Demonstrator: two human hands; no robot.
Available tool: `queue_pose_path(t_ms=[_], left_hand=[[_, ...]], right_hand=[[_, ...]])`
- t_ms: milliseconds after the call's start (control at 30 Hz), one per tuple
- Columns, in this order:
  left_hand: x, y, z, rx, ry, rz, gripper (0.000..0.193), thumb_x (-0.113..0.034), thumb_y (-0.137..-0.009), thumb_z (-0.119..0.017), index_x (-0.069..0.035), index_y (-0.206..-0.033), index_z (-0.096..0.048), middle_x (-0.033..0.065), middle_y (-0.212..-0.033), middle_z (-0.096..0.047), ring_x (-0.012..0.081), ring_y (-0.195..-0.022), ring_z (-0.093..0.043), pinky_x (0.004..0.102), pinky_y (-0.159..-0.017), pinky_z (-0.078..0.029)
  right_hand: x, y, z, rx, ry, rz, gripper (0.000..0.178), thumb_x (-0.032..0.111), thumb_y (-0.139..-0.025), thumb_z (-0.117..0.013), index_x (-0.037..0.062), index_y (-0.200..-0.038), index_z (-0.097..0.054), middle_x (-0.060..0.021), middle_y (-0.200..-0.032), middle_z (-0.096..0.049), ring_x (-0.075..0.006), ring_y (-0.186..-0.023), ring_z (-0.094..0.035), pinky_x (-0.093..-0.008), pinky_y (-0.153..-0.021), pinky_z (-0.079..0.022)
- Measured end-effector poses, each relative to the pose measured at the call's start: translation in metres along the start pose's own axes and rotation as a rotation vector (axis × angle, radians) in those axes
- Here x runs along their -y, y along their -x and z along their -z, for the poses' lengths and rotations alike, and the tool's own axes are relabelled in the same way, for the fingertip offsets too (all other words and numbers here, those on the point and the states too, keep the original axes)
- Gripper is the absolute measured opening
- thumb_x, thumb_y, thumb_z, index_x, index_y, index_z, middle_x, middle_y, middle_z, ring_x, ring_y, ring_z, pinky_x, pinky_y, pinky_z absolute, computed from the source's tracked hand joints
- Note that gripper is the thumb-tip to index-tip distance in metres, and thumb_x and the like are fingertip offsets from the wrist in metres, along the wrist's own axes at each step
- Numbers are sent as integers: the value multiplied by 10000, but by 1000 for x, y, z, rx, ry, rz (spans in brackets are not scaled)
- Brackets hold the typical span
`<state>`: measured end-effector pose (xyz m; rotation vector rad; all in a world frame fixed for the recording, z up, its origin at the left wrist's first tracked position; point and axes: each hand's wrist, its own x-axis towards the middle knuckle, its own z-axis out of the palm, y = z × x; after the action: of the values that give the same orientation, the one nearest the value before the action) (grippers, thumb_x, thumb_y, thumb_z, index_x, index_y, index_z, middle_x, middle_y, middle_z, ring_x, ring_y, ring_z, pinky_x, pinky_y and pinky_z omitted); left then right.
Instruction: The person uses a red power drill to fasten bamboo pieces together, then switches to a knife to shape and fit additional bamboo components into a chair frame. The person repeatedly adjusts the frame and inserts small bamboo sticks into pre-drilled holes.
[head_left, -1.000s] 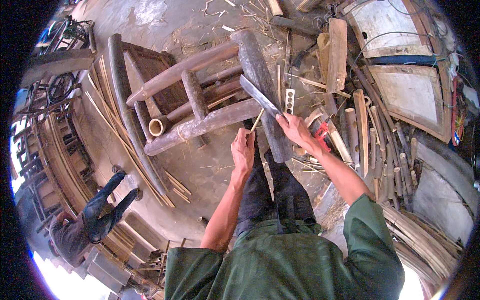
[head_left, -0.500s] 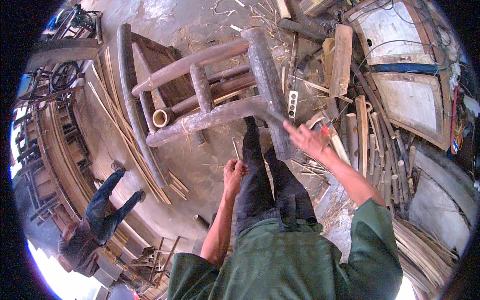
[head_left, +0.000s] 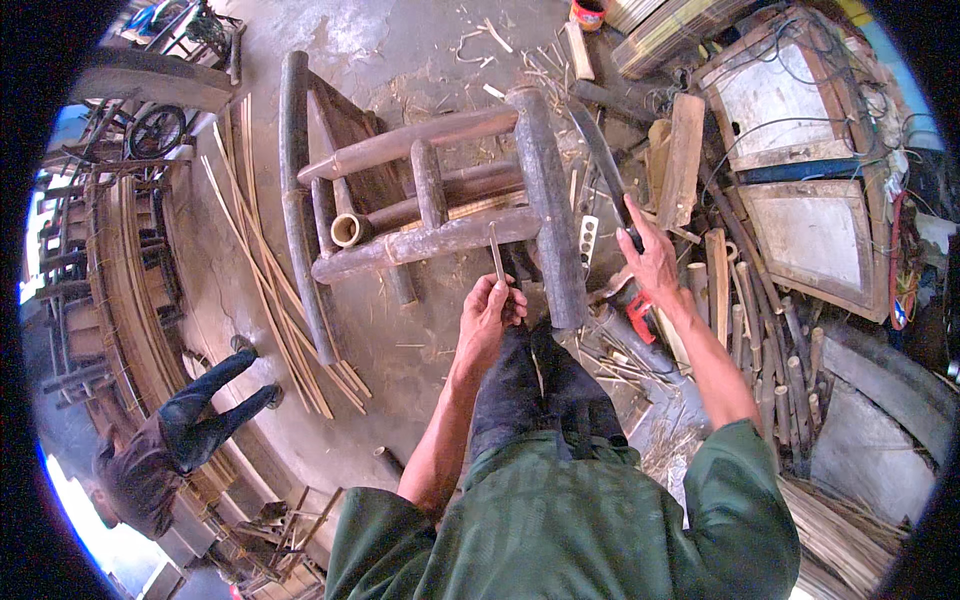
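Observation:
My left hand [head_left: 492, 310] is closed around a thin, pale strip of bamboo [head_left: 495, 255], which points away from me in front of a bamboo chair frame [head_left: 430, 240]. In my right hand [head_left: 652, 262] is a long-bladed knife [head_left: 597, 150], its dark blade raised and slanting up to the left, apart from the frame. Thick brown poles make up the frame, which lies tipped on the floor before me. One pole's hollow, pale end [head_left: 347, 231] faces me. My legs are close to the frame's near right post [head_left: 553, 220].
Long split bamboo strips [head_left: 262, 270] lie on the floor to the left; beyond them a person [head_left: 180, 430] stands by stacked furniture. On the right are a red power tool [head_left: 640, 318], a white power strip [head_left: 588, 240], many cut poles [head_left: 765, 340] and framed panels [head_left: 808, 235].
The knife has swung up from the frame's right post, its blurred blade now sharp. My left hand has risen with the bamboo strip toward the frame. The view has shifted slightly.

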<state>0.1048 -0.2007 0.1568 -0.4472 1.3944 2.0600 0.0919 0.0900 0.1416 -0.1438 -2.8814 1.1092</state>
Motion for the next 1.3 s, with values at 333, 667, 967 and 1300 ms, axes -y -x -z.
queue_pose_path(t_ms=[333,667,967,1300], left_hand=[[-36,25,-61,231,-242,-112,239,-256,-1005,-461,-31,-969,-530,41,-768,-556,110,-662,-502,256,-583,-404],[-81,92,-103,219,-410,-177,295,-331,-999,-452,-61,-900,-518,-18,-725,-477,68,-641,-409,223,-550,-326],[-72,80,-98,184,-399,-160,323,-336,-1019,-409,-56,-885,-499,-28,-672,-417,73,-594,-370,241,-514,-293],[-79,108,-92,242,-181,-60,261,-315,-1010,-433,-73,-979,-526,-44,-715,-412,79,-626,-392,217,-527,-320]], right_hand=[[80,49,51,-84,99,51,231,221,-705,-713,112,-894,-641,-84,-842,-664,-314,-750,-647,-405,-630,-510],[53,21,62,-28,186,-32,230,290,-756,-654,71,-825,-672,-137,-704,-664,-339,-653,-656,-444,-566,-503],[107,48,66,83,139,221,194,241,-660,-667,95,-785,-641,-131,-727,-628,-344,-679,-627,-435,-588,-492],[52,24,107,-168,214,-205,287,339,-782,-660,65,-857,-696,-162,-701,-664,-330,-663,-663,-436,-591,-521]])
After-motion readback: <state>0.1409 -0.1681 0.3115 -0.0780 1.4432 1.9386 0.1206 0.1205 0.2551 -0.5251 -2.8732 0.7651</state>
